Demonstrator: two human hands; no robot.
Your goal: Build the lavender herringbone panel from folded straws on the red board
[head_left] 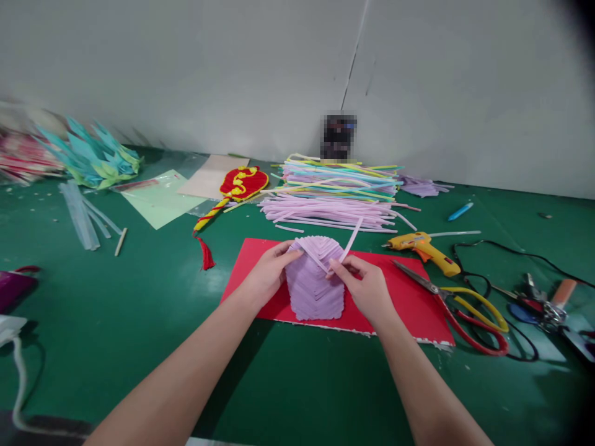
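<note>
A lilac panel [316, 294] of pipe cleaners laid in a V pattern, rounded at its far end, is over a red board [395, 291]. My left hand [272, 272] grips the panel's left edge, thumb on top and the other fingers partly hidden behind it. With thumb and forefinger closed, my right hand [360, 279] pinches a lilac pipe cleaner [352, 238] against the panel's right side. One end of that strip sticks up past the fingers toward the far right; the rest slants across the panel toward my left thumb.
Bundled pipe cleaners [330, 210] lie behind the board. Scissors [437, 290] overlap its right edge, near a yellow glue gun [425, 248], a black cord and keys [551, 313]. A red and yellow fan [242, 184] and green paper [162, 201] lie at the back left.
</note>
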